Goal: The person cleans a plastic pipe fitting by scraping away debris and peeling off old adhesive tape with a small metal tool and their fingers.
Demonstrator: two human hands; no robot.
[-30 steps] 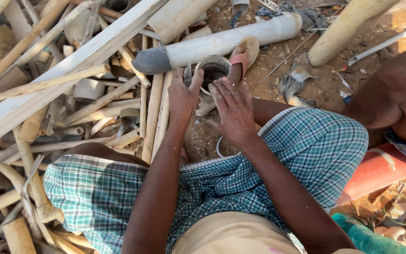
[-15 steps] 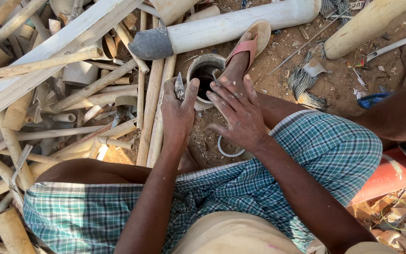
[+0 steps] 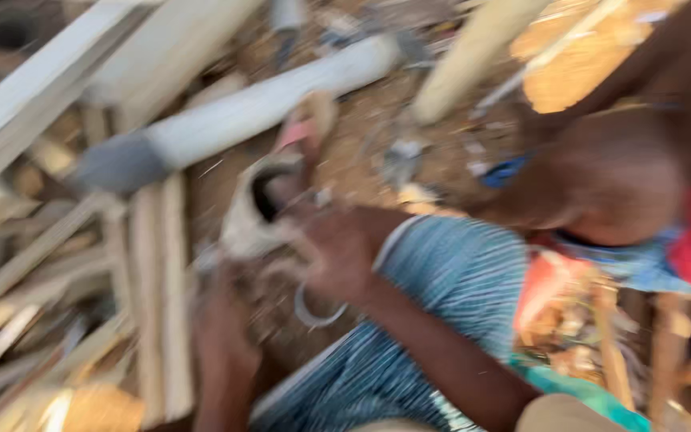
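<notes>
Resting right hand (image 3: 337, 256) against pale short pipe piece (image 3: 261, 212); left hand (image 3: 221, 316) below; grip of both hands unclear through blur.

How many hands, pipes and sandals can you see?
Hands: 2, left hand and right hand
Long grey pipe: 1
Short pipe piece at the right hand: 1
Pink sandal: 1
Total: 5. The picture is blurry.

Short pale pipe section (image 3: 261, 212): hollow, dark round bore visible, surface dirty. Lies tilted on the dirt ground, centre-left of scene. Image blurred; finer detail indeterminable.
</notes>
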